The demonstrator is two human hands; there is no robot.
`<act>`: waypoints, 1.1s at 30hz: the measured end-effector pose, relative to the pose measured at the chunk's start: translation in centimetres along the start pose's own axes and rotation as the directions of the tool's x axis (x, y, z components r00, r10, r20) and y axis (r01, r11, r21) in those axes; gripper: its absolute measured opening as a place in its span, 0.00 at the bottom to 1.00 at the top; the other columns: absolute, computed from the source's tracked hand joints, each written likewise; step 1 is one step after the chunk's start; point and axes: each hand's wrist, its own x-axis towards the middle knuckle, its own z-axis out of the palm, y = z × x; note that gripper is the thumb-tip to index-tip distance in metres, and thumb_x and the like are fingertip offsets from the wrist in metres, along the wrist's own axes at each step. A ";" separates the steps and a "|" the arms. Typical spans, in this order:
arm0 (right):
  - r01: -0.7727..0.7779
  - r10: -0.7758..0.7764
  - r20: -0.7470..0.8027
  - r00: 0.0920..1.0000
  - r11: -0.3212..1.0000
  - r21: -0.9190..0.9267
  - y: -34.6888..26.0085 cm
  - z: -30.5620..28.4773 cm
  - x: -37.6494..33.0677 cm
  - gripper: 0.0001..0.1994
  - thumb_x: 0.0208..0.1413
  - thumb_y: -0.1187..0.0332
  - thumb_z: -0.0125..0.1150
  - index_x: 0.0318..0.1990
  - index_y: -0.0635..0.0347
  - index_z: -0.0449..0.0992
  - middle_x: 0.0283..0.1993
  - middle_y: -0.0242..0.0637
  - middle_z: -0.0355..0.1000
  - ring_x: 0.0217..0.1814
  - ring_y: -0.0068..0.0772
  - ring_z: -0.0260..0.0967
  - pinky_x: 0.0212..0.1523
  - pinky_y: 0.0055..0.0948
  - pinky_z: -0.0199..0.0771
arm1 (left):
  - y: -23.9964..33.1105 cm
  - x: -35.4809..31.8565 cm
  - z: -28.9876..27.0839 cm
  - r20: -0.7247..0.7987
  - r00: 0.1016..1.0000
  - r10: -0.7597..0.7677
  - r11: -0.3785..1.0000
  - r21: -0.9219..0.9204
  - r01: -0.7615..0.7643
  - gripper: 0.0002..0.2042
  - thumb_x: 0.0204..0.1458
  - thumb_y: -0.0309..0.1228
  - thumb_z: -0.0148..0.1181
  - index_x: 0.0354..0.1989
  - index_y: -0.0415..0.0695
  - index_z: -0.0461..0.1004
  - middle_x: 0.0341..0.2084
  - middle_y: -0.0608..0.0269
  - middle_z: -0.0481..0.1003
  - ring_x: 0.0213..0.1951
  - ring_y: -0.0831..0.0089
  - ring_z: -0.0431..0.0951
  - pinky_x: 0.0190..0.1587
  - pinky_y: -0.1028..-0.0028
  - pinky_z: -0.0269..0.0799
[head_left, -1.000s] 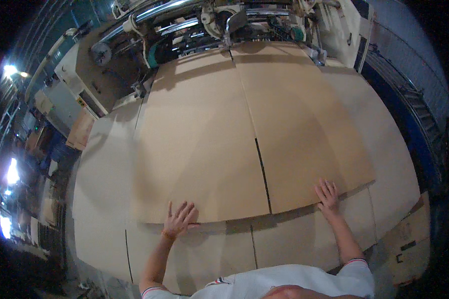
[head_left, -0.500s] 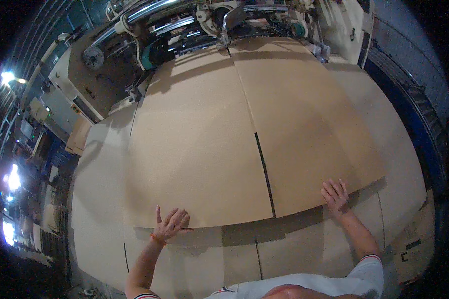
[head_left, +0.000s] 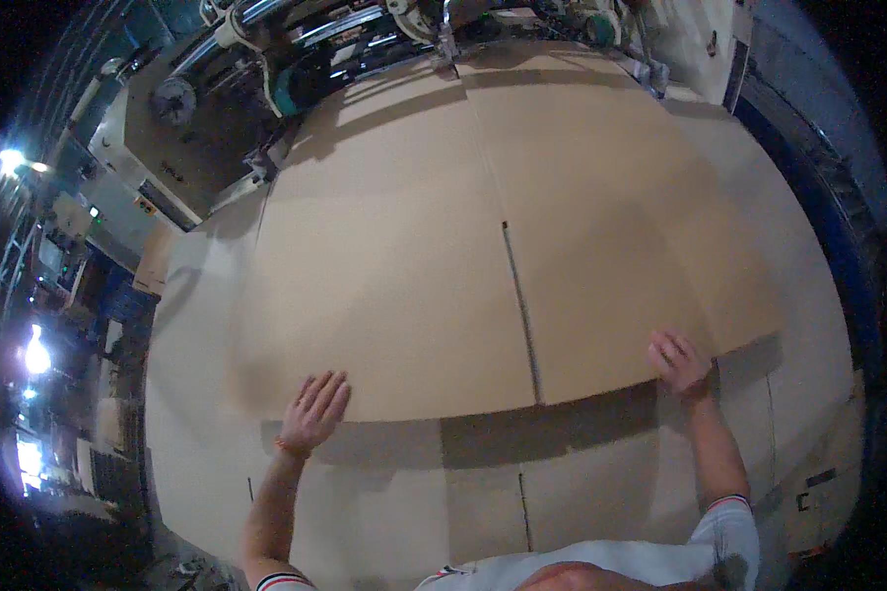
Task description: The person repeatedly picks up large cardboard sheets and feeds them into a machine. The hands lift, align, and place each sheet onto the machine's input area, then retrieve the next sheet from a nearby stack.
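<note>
Nearest to the person, a lower cardboard sheet (head_left: 483,492) lies flat, pale brown, with short slits cut into its near edge. On top of it rests a large cardboard sheet (head_left: 414,276) whose near edge is lifted slightly, throwing a dark band of shadow onto the layer beneath.

The left hand (head_left: 313,412) sits at that near edge toward the left, palm down, fingers extended and only loosely apart, their tips lying on the upper sheet. The right hand (head_left: 678,361) is at the same edge toward the right corner, fingers curled over the board; whether they grip under the edge I cannot tell. The 2 hands are well apart, with a long narrow slot (head_left: 522,315) in the upper sheet running away from the edge between them.

Further off, the sheet reaches to a grey machine (head_left: 296,69) with rollers and metal rails. To the right a blue rail (head_left: 828,227) curves along the stack.
</note>
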 end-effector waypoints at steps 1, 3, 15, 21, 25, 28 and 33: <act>-0.016 0.016 -0.054 0.998 1.000 0.006 0.5 0.4 1.1 0.18 0.49 0.71 0.61 0.49 0.48 0.68 0.54 0.31 0.70 0.55 0.41 0.68 0.50 0.42 0.74 | -0.1 0.8 0.1 0.036 0.999 -0.010 1.000 -0.026 0.011 0.15 0.53 0.31 0.58 0.50 0.47 0.72 0.52 0.63 0.72 0.53 0.68 0.73 0.59 0.60 0.64; -0.042 0.040 -0.163 0.986 0.999 -0.006 2.1 0.1 3.5 0.18 0.49 0.72 0.60 0.49 0.48 0.67 0.54 0.31 0.70 0.55 0.41 0.68 0.50 0.41 0.75 | -1.3 2.4 0.8 0.016 1.000 -0.014 1.000 0.005 0.014 0.16 0.53 0.30 0.58 0.51 0.46 0.71 0.52 0.62 0.72 0.53 0.67 0.73 0.58 0.62 0.65; 0.028 -0.046 -0.242 0.969 0.996 -0.079 8.8 6.1 10.4 0.19 0.50 0.72 0.55 0.52 0.47 0.70 0.58 0.31 0.68 0.55 0.40 0.68 0.53 0.43 0.72 | -6.0 9.1 8.1 -0.133 0.990 -0.050 0.998 0.017 0.053 0.15 0.52 0.28 0.58 0.49 0.46 0.70 0.52 0.62 0.73 0.52 0.65 0.74 0.52 0.64 0.71; 0.003 -0.024 -0.206 0.978 0.995 -0.102 11.2 10.2 14.1 0.21 0.50 0.72 0.53 0.54 0.44 0.69 0.59 0.30 0.67 0.56 0.39 0.67 0.53 0.43 0.70 | -9.4 11.3 13.1 -0.086 0.996 -0.035 0.999 0.038 0.038 0.21 0.52 0.30 0.56 0.56 0.46 0.67 0.57 0.61 0.67 0.57 0.62 0.69 0.57 0.61 0.65; -0.036 0.022 -0.183 0.983 0.997 -0.071 12.3 14.0 15.6 0.21 0.50 0.72 0.53 0.54 0.43 0.70 0.58 0.28 0.67 0.57 0.39 0.66 0.53 0.43 0.69 | -10.9 12.3 15.8 -0.031 0.996 -0.086 0.995 0.054 0.088 0.22 0.53 0.32 0.53 0.58 0.50 0.65 0.59 0.62 0.65 0.58 0.62 0.67 0.59 0.60 0.63; -0.086 0.067 -0.215 0.974 0.993 -0.080 13.7 16.5 17.3 0.21 0.51 0.72 0.51 0.54 0.44 0.70 0.58 0.28 0.67 0.57 0.37 0.66 0.55 0.41 0.67 | -12.2 14.7 17.3 -0.001 0.992 -0.124 0.984 0.129 0.123 0.21 0.55 0.33 0.52 0.59 0.55 0.64 0.58 0.65 0.65 0.58 0.64 0.66 0.60 0.58 0.61; -0.252 0.217 -0.221 0.951 0.956 -0.148 16.1 19.8 22.6 0.21 0.51 0.72 0.49 0.54 0.45 0.70 0.59 0.27 0.67 0.59 0.32 0.65 0.56 0.41 0.64 | -14.8 19.3 19.2 0.008 0.966 -0.259 0.934 0.257 0.248 0.23 0.55 0.32 0.48 0.62 0.58 0.61 0.59 0.67 0.64 0.60 0.66 0.63 0.64 0.55 0.52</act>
